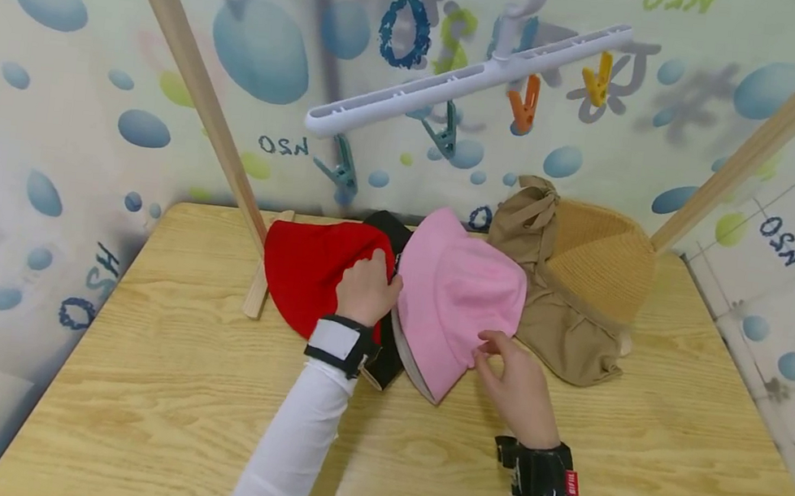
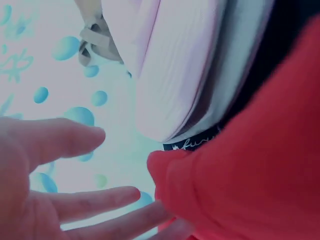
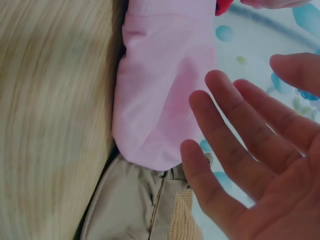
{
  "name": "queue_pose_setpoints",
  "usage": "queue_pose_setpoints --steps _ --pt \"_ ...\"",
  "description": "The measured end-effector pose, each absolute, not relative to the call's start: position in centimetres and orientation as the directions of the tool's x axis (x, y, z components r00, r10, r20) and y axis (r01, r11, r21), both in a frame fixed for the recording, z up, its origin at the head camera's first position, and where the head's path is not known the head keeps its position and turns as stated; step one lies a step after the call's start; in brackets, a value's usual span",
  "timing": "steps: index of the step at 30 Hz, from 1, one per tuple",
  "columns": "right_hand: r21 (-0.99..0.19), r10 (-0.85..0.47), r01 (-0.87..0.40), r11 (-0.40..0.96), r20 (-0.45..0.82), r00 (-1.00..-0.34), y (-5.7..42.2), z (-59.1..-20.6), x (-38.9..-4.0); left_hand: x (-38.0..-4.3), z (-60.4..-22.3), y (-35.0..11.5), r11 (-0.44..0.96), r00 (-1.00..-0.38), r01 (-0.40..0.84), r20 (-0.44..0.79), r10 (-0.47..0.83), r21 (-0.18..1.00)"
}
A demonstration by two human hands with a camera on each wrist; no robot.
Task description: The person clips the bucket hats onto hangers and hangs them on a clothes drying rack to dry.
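A: "Left of centre, the red fabric bucket hat [image 1: 317, 272] lies under your left hand [image 1: 367, 287], thumb and fingers apart, perhaps steadying it."

B: "Mid-frame?"

A: "Your pink cloth bucket hat [image 1: 463, 280] overlaps a black fabric hat [image 1: 390, 359], probably from close packing. Your right hand [image 1: 517, 388] spreads at its lower right, clamping nothing; you may be gauging its edge. I can't tell whether you touch it."
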State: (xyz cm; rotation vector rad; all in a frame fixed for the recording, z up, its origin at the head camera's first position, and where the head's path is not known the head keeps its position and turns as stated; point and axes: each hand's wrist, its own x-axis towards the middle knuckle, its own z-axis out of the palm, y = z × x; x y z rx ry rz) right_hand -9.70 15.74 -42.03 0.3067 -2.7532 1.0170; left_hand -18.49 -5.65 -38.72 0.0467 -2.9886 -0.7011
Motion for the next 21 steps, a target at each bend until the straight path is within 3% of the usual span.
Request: queue_pose_setpoints --steps 8,21 --pt "-0.637 -0.14 -0.283 0.717 0.266 -0.954 15.9 -42.4 -9.4 -21.6 -37.5 -5.4 0.894 -0.992 -0.122 -0.073 -0.1 0.431" --pt "-0.653 -0.068 -0.171 0.738 0.18 -0.981 15.4 -43.2 -8.4 -24.8 -37.8 -6.2 0.896 -0.958 -0.258 -0.214 -0.19 0.361"
